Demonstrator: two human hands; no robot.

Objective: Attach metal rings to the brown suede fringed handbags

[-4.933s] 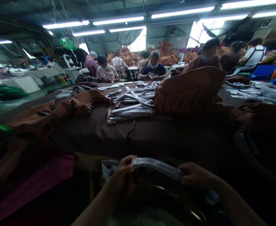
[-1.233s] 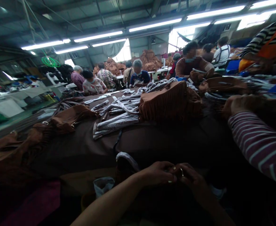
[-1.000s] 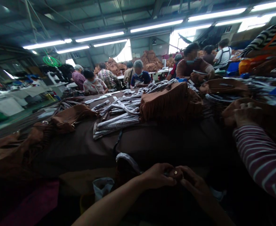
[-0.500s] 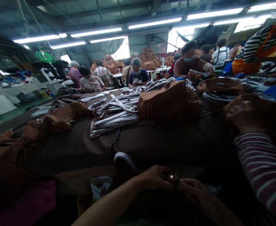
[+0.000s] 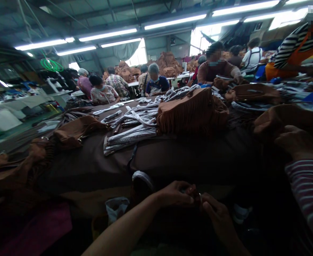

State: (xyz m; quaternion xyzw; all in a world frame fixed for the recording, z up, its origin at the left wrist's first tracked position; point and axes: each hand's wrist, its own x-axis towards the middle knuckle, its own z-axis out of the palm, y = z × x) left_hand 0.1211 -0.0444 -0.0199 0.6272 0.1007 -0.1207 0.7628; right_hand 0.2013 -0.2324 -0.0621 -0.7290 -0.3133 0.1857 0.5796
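My left hand [image 5: 175, 193] and my right hand [image 5: 218, 215] meet low in the view, at the near edge of the brown table [image 5: 172, 156]. Both are closed in a pinch around a small metal ring [image 5: 199, 196] on a dark strap, which is hard to make out in the shadow. The plastic-wrapped strap [image 5: 142, 176] curves up just left of my left hand. A dark bag lies under my hands, mostly hidden.
A fringed brown bag [image 5: 192, 112] and a pile of plastic-wrapped straps [image 5: 131, 137] lie mid-table. More brown bags [image 5: 71, 131] lie at the left. A co-worker's hand [image 5: 296, 142] and striped sleeve [image 5: 309, 192] reach in at the right. Several people sit at the far tables.
My hands came together from holding the wrapped strap apart to pinching the small ring. The co-worker's striped arm came in at the right and has drawn back lower.
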